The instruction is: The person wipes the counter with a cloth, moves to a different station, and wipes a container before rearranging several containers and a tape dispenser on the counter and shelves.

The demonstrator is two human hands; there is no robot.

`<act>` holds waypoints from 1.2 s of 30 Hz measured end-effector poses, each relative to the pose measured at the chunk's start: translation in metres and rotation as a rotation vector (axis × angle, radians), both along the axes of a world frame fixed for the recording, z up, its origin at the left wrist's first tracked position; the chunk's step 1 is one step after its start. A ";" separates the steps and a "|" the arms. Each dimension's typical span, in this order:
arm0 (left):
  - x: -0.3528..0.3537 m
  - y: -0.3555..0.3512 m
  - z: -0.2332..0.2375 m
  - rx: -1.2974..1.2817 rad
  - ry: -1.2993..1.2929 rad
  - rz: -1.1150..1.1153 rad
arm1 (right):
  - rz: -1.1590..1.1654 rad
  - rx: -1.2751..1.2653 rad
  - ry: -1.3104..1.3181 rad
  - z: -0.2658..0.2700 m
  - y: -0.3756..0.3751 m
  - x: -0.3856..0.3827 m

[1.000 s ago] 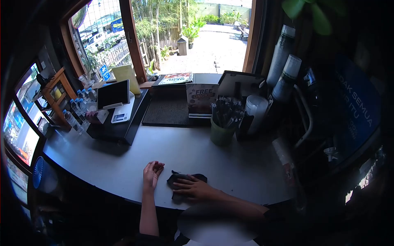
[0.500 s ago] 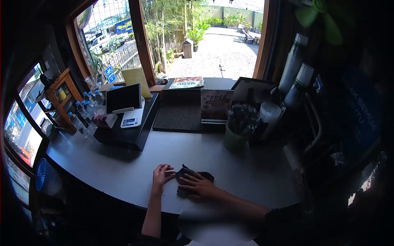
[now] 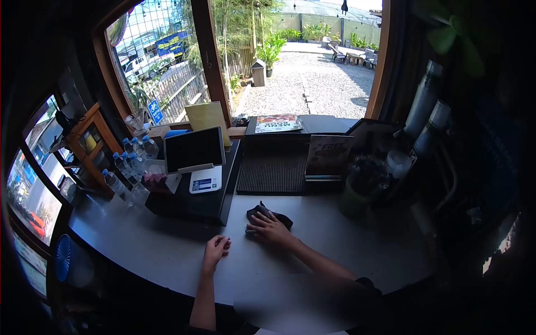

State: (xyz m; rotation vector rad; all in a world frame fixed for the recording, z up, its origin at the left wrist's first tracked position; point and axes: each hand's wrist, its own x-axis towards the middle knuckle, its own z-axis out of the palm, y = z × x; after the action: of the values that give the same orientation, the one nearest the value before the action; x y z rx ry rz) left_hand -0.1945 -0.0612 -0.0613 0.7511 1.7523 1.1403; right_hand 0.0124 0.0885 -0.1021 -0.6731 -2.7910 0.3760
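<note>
A dark cloth lies bunched on the counter, just in front of the black ribbed mat. My right hand rests flat on top of it, fingers spread, hiding part of the fabric. To its left, my left hand hovers over or rests on the counter, apart from the cloth. Its fingers are curled in towards the thumb and I see nothing between them. The counter is pale and smooth, with a curved front edge.
A tablet on a stand sits on a black box at left, beside several water bottles. Beyond the cloth lie the ribbed mat and an upright sign. A dark green container and stacked cups stand at right.
My right hand has pushed the cloth forward across the counter, closer to the mat and black box. My left hand's fingers have curled in. The camera view has shifted.
</note>
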 end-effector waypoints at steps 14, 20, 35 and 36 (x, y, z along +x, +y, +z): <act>-0.038 0.003 0.011 -0.038 -0.352 -0.222 | 0.213 -0.243 -0.012 0.003 -0.029 -0.042; -0.037 0.001 0.002 -0.006 -0.327 -0.193 | -0.341 -0.059 0.157 0.015 0.008 -0.034; 0.009 0.051 -0.001 -0.105 0.105 -0.341 | 0.504 -0.332 0.041 0.013 -0.169 0.061; 0.021 0.057 0.007 -0.109 0.127 -0.378 | 0.444 -0.337 0.046 0.013 -0.169 0.084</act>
State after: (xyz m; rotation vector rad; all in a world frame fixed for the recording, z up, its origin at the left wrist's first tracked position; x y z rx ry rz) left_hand -0.1730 -0.0041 -0.0546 1.0539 1.6688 0.7511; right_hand 0.0967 -0.0804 -0.0891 -0.0885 -2.8407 0.9468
